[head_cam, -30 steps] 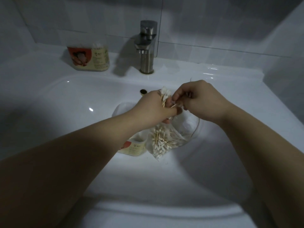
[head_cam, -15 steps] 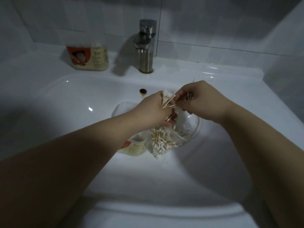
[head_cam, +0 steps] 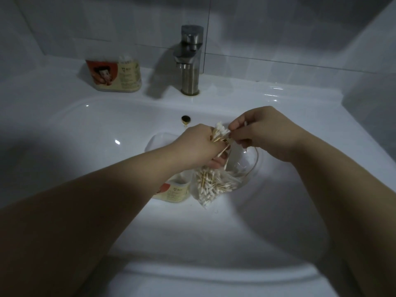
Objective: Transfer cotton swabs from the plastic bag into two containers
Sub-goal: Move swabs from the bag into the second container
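**Bathroom, no question**

White glazed sink (head_cam: 85, 129) with a rounded basin, and a brushed-metal tap (head_cam: 190, 61) standing at the middle of its back edge. There's a little overflow hole (head_cam: 185, 119) in the basin wall just below the tap. Pale glossy tiles (head_cam: 278, 28) cover the wall behind and the right side too. A labelled container (head_cam: 115, 77) with cotton swabs (head_cam: 124, 59) poking out sits on the sink's back edge, left of the tap. Pretty dim, only the basin's lit.
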A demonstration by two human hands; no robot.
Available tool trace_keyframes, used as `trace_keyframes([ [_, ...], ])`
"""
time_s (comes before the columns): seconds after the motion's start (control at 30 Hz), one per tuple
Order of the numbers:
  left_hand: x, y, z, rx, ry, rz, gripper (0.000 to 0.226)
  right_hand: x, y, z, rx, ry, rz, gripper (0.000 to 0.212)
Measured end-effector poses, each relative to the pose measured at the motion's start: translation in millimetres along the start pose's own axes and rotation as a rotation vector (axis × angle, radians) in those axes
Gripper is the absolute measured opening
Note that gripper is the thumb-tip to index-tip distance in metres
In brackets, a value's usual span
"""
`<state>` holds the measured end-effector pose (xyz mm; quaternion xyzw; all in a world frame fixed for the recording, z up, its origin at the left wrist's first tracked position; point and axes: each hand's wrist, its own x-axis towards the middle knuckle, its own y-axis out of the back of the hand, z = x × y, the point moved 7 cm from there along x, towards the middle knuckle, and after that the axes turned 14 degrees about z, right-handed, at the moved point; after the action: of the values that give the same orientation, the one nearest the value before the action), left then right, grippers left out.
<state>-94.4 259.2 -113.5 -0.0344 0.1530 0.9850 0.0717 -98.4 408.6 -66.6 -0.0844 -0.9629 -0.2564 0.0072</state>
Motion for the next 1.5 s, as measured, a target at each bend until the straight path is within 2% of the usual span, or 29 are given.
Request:
trace_keyframes([
  [0.1, -1, -3, -2, -0.049, 0.029, -0.017, 0.015, 0, 1, -2, 0.067, -0.009, 0.014, 0.013],
  [0.23, -3, -5, -4, -0.031, 0.038, -0.044, 0.019, -5, -6, -6, -0.015, 0.06, -0.042, 0.019],
  [0.33, -1, -2, -4, -0.045, 0.041, -0.028, 0.019, -4, -5, -7, -0.016, 0.072, -0.014, 0.019],
  [0.47, 1, 0, -4, -0.024, 0.038, -0.003, 0.022, -1, 1, -2, 0.09, -0.005, 0.017, 0.016],
  [0.63, 2, 4, -5, -0.127, 0.047, 0.036, 0.018, 1, 0, 1, 0.186, -0.046, 0.002, 0.009],
  [0.83, 1, 1, -5, -0.151, 0.076, 0.014, 0.017, -3, -6, -3, 0.133, 0.026, -0.006, 0.007],
  [1.2, -2, -3, -1, -0.192, 0.074, -0.015, 0.024, -4, -4, -5, 0.136, -0.012, 0.015, 0.011],
  [1.4, -2, -2, -2, -0.209, 0.058, -0.013, 0.017, -7, -8, -8, 0.103, 0.052, 0.001, 0.009],
  [1.5, 1, 1, -4, -0.261, 0.105, 0.02, 0.011, -4, -3, -8, 0.13, 0.034, 0.037, 0.01],
])
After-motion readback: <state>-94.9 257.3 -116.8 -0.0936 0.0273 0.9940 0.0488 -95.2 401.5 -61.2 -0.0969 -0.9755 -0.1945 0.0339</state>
